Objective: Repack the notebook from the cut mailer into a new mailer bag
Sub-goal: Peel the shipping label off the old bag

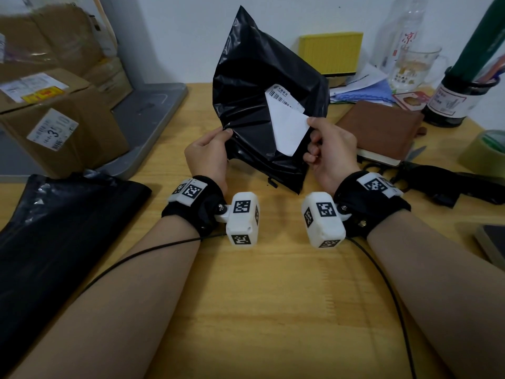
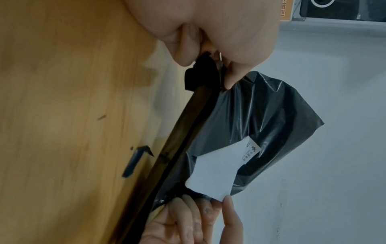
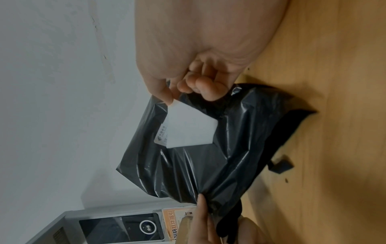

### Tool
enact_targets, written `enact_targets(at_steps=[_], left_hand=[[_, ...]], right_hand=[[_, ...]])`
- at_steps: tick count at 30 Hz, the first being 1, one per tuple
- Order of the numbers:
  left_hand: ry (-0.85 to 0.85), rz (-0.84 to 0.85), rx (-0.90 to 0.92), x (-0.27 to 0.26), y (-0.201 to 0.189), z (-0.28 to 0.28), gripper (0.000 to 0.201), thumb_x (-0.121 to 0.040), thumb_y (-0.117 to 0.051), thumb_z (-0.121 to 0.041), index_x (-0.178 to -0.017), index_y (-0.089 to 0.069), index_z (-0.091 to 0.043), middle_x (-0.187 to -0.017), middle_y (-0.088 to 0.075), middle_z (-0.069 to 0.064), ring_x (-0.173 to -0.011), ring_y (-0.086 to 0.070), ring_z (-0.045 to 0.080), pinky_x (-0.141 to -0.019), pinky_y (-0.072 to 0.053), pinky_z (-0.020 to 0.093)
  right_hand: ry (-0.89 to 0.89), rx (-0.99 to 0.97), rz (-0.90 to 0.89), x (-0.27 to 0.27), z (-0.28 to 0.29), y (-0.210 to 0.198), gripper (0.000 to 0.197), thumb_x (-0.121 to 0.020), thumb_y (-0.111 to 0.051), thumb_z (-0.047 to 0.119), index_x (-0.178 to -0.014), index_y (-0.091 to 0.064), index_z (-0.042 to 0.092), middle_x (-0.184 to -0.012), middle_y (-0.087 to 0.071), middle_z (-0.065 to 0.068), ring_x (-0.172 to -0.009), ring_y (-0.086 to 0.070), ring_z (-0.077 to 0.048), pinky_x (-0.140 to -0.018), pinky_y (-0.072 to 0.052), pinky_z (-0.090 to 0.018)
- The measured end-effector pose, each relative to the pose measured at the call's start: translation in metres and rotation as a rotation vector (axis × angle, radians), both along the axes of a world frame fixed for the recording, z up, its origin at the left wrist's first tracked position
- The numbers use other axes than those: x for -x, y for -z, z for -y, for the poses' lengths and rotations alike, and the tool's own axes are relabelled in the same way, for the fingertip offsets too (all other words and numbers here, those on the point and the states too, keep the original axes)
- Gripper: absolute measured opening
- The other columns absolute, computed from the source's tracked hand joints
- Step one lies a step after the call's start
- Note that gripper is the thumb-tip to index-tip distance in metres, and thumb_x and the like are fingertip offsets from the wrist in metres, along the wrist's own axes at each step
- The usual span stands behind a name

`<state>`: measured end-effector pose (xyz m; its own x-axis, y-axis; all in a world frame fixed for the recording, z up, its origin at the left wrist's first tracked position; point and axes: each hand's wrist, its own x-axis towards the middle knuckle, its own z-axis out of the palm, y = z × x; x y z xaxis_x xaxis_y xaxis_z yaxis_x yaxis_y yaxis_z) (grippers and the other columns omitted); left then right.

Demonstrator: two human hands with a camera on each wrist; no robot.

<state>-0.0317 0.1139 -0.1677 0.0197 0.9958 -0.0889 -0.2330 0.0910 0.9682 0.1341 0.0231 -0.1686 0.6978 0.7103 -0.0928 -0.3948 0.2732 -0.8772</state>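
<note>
A black plastic mailer bag stands upright on the wooden table, held between both hands. My left hand pinches its left edge, thumb in front. My right hand pinches the right edge at the loose corner of a white shipping label, which is partly folded off the bag. The wrist views show the same bag, label and pinching hands. A brown notebook lies flat on the table to the right, apart from both hands.
Another black bag lies flat at the left. Cardboard boxes stand behind it on a grey tray. Scissors, black plastic and a tape roll sit at the right. A small black scrap lies under the bag.
</note>
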Motion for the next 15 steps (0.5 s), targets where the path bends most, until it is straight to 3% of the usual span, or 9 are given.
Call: enact_targets(at_steps=[8, 15], left_hand=[[-0.012, -0.022, -0.026, -0.0004, 0.0003, 0.0008, 0.011, -0.083, -0.076, -0.015, -0.090, -0.077, -0.023, -0.095, -0.077, -0.001, -0.099, -0.072, 0.024, -0.094, -0.054, 0.040], [-0.032, -0.023, -0.006, 0.0005, 0.0006, 0.0005, 0.013, -0.082, -0.077, -0.015, -0.078, -0.074, -0.028, -0.095, -0.077, -0.001, -0.103, -0.071, 0.028, -0.098, -0.054, 0.042]], right_hand=[[0.027, -0.008, -0.002, -0.0013, -0.0005, 0.0006, 0.028, -0.088, -0.071, 0.011, -0.067, -0.053, 0.016, -0.059, -0.042, 0.002, -0.046, -0.032, -0.012, -0.042, -0.026, -0.026], [0.035, -0.006, -0.007, -0.0024, -0.0007, 0.0004, 0.029, -0.088, -0.071, 0.011, -0.067, -0.051, 0.016, -0.060, -0.041, 0.001, -0.047, -0.031, -0.012, -0.042, -0.027, -0.026]])
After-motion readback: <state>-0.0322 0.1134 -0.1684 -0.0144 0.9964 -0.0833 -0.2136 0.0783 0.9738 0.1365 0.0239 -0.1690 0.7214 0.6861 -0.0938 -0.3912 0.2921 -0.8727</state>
